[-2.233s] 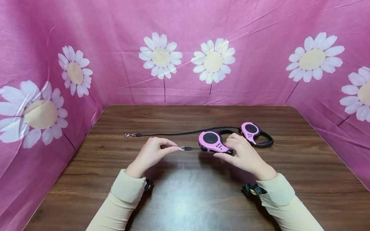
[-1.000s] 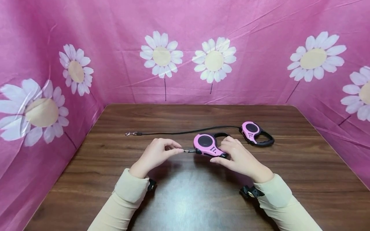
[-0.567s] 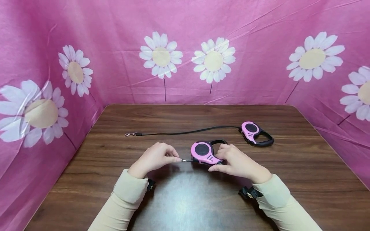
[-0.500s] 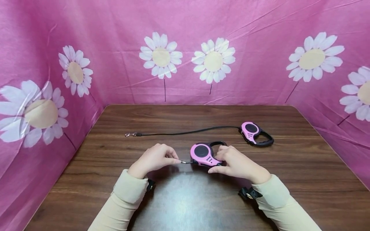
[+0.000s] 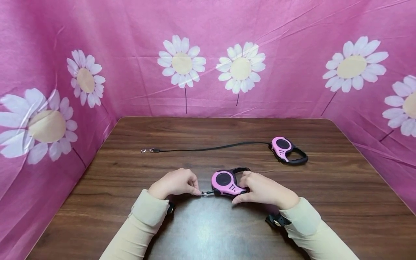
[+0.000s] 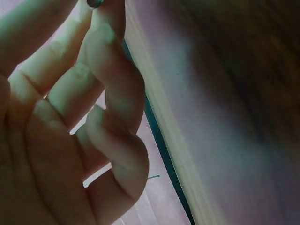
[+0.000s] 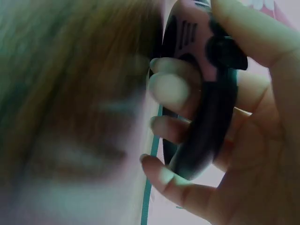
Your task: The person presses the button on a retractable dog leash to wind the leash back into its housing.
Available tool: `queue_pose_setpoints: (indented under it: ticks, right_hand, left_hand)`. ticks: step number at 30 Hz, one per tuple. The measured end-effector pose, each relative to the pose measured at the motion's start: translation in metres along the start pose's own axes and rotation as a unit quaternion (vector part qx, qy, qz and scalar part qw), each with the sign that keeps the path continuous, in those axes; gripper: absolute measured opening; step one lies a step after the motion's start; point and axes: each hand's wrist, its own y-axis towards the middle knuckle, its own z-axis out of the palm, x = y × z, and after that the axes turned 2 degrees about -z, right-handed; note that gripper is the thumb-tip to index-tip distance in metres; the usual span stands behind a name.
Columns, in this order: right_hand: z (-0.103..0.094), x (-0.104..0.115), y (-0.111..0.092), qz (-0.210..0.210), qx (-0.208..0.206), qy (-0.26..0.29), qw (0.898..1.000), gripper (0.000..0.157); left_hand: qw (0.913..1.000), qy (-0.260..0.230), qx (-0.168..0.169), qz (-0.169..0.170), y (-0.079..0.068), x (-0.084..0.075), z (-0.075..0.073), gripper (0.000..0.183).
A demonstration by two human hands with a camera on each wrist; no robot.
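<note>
A pink and black retractable dog leash [image 5: 224, 177] is close over the near middle of the table. My right hand [image 5: 268, 189] grips it by its black handle [image 7: 206, 126]; in the right wrist view the fingers wrap round and through the loop. Between thumb and fingers, my left hand [image 5: 177, 183] pinches the leash's metal clip [image 5: 204, 193], right beside the casing with only a short black end between. The left wrist view shows just a bit of metal [image 6: 94, 3] at the top, by the fingertips, with the other fingers curled.
Behind the hands, a second pink and black retractable leash [image 5: 281, 145] lies on the wooden table [image 5: 208, 131]. Its black cord [image 5: 208, 148] stretches left to a metal clip [image 5: 147, 150]. A pink daisy-print cloth [image 5: 279, 97] surrounds the table's back and sides.
Both hands have brought the leash toward the near side of the table and slightly left, lowering it. Its clip stays close to the casing. The second leash has stayed put.
</note>
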Motion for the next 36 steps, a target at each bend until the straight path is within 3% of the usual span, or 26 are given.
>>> queue_pose_setpoints:
  ticks: [16,21,27,30,36]
  right_hand:
    - [-0.008,0.001,0.005,0.015,0.021,-0.014,1.0,0.029]
    - [-0.022,-0.007,0.003,0.031,-0.009,-0.007,0.999,0.027]
    - [-0.038,-0.019,-0.006,0.034,-0.073,-0.013,0.997,0.023]
    - [-0.048,-0.024,-0.013,0.067,-0.104,-0.004,0.992,0.024]
    - [-0.069,-0.035,-0.026,0.14,-0.156,-0.008,0.978,0.027]
  left_hand:
    - [0.9995,-0.024,0.014,0.014,-0.005,0.005,-0.005,0.01]
    - [0.9995,-0.03,0.006,0.012,-0.008,0.008,-0.011,0.011]
    - [0.9995,-0.03,0.004,0.006,-0.011,0.012,-0.024,0.011]
    - [0.9991,-0.034,-0.025,0.01,-0.01,0.017,-0.036,0.012]
    - [0.99,-0.045,-0.133,-0.002,-0.008,0.033,-0.06,0.018]
